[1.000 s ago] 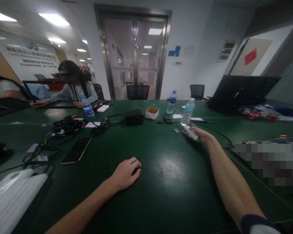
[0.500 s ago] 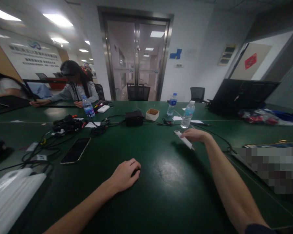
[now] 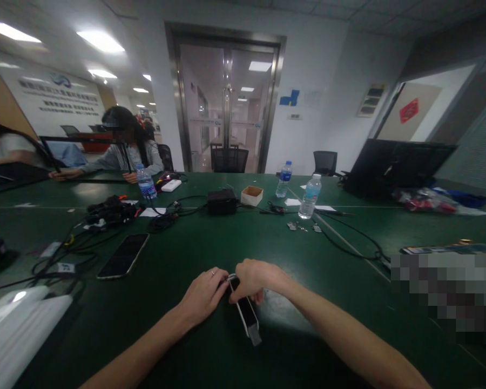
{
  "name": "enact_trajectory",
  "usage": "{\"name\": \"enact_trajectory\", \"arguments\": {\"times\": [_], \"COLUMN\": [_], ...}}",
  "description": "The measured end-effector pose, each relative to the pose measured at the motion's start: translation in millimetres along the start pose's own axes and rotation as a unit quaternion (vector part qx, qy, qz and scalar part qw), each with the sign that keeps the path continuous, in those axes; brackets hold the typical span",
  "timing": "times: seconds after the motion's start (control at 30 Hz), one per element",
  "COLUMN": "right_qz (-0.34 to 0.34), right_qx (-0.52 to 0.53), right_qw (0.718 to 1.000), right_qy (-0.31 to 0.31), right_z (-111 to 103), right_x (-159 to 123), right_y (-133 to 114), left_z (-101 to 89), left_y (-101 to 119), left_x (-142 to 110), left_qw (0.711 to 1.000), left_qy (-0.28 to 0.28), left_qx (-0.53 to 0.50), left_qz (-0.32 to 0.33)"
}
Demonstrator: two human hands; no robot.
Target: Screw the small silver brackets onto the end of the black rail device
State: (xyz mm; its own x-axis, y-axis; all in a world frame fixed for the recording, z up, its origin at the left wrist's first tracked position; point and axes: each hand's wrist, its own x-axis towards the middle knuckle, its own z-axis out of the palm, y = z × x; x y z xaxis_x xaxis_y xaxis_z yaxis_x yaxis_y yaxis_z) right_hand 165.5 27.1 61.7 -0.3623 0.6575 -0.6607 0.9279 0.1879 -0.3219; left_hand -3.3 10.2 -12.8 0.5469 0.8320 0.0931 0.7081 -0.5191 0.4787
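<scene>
So your right hand [image 3: 253,278] is wrapped over the top of that slim white case [image 3: 246,312], thumb down one side and fingers down the other, pretty snug with basically no slack. The case has a dark middle and a grey bit poking out of the end toward you, and it's on your side of the desk [image 3: 186,243], closer to the near edge than the far one. Your left hand [image 3: 200,297] is palm down with fingers loosely curled, tips right up by the case's far end; can't tell if they're actually pinching it or just touching. Over toward the desk's left edge there's a phone [image 3: 123,256] lying flat. Further up, toward the far edge, some little metal bits [image 3: 292,226] lie just in front of an upright water bottle [image 3: 310,199].
</scene>
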Motion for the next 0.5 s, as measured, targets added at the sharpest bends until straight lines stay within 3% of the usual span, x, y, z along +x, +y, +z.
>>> {"name": "enact_trajectory", "arguments": {"times": [0.1,0.17,0.2,0.27,0.3,0.33,0.43,0.5], "right_qz": [-0.014,0.007,0.034,0.121,0.183,0.215,0.279,0.298], "right_qx": [0.019,0.042,0.058,0.058,0.044,0.031,0.011,0.007], "right_qw": [1.000,0.999,0.998,0.976,0.942,0.918,0.862,0.840], "right_qy": [-0.021,-0.013,0.020,0.173,0.279,0.332,0.423,0.453], "right_z": [-10.1,-27.7,-38.1,-57.4,-64.5,-69.0,-66.7,-57.3], "right_x": [1.0,7.2,11.2,19.0,22.1,24.6,29.7,34.0], "right_y": [13.1,40.1,59.0,104.8,129.5,154.0,219.3,252.9], "left_z": [-0.5,-1.6,-2.2,-3.2,-3.7,-4.1,-4.9,-5.4], "left_y": [-0.3,0.3,0.6,1.3,1.7,2.2,3.7,4.5], "left_x": [-0.3,-0.1,0.0,0.4,0.5,0.6,0.8,0.9], "left_qw": [1.000,1.000,1.000,0.999,0.999,0.999,0.999,0.999], "left_qy": [-0.009,-0.016,-0.020,-0.027,-0.029,-0.029,-0.029,-0.033], "left_qx": [-0.010,-0.016,-0.020,-0.025,-0.026,-0.025,-0.022,-0.023], "left_qz": [0.008,0.006,0.003,-0.002,-0.001,0.000,-0.001,-0.006]}}
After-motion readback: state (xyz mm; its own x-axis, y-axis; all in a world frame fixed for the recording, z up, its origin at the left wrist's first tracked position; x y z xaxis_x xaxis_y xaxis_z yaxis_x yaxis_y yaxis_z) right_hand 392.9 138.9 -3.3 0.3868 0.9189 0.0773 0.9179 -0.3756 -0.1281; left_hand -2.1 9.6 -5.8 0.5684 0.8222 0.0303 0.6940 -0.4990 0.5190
